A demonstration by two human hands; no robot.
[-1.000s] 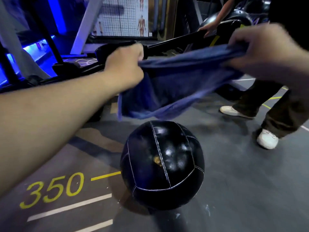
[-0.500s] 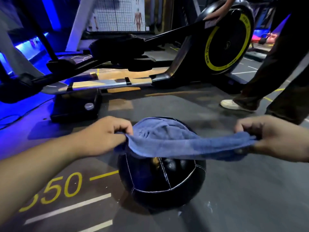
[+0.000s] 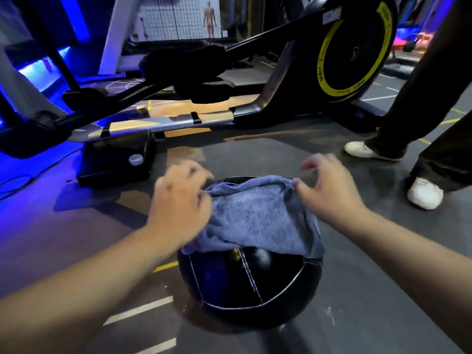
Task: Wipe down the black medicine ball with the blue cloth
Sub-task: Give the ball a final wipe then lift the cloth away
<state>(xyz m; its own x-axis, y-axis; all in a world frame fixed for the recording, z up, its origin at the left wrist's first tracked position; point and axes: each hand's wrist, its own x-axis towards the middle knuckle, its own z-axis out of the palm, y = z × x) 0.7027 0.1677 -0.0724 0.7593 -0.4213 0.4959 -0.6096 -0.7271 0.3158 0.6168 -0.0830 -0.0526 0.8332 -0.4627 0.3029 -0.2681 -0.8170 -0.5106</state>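
Note:
The black medicine ball (image 3: 245,282) with white seams sits on the grey floor in front of me. The blue cloth (image 3: 255,215) is draped over its top and hangs down its right side. My left hand (image 3: 178,200) is at the cloth's left edge, blurred, its fingers curled on the fabric. My right hand (image 3: 329,192) hovers at the cloth's far right corner with fingers spread and loose. Only its thumb touches the cloth.
A black exercise machine with a yellow-ringed flywheel (image 3: 352,47) stands just behind the ball, and its base block (image 3: 115,162) is close on the left. Another person's legs and white shoes (image 3: 424,192) stand at the right. Painted lines (image 3: 138,310) mark the floor.
The cloth, stretched in the air between both hands, has come down and now lies draped over the ball's top. Both hands moved inward, and the right hand has loosened its hold.

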